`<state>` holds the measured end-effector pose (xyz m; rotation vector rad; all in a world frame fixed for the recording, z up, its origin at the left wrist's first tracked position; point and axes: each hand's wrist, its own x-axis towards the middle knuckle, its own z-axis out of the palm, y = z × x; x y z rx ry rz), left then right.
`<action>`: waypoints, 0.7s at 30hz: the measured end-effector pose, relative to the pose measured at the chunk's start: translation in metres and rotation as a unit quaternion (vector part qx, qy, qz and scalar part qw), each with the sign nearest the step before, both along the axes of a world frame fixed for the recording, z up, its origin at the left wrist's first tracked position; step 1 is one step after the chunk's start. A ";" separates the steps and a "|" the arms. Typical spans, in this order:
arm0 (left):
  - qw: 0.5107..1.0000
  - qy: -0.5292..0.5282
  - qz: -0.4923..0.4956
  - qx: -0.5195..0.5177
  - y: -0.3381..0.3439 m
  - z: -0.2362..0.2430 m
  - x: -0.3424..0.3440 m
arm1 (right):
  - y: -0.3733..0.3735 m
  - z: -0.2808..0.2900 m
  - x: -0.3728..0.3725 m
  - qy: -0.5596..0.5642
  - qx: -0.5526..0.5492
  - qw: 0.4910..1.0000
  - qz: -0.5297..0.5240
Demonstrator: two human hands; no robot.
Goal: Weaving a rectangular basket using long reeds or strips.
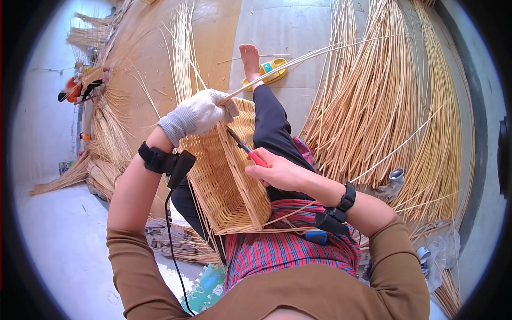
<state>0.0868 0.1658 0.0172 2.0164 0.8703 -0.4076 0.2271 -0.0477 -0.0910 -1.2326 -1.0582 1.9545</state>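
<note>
A rectangular wicker basket of pale woven strands rests across my lap, its open side facing up toward me. My left hand, in a white knitted glove, is closed at the basket's far edge around a few long willow strands that run off to the upper right. Bare, my right hand grips red-handled pruning shears. Their dark blades lie by the basket's upper rim, just below the gloved hand. Whether the blades touch a strand is too small to tell.
Large bundles of long strands spread over the floor at right. More strands lie beyond the basket, and bundles line the left wall. A yellow slipper is near my bare foot. A metal cup-like object sits at right.
</note>
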 end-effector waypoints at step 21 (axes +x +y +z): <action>0.986 -0.119 0.030 0.113 -0.037 0.021 -0.013 | -0.003 0.007 0.000 -0.149 0.075 0.986 0.012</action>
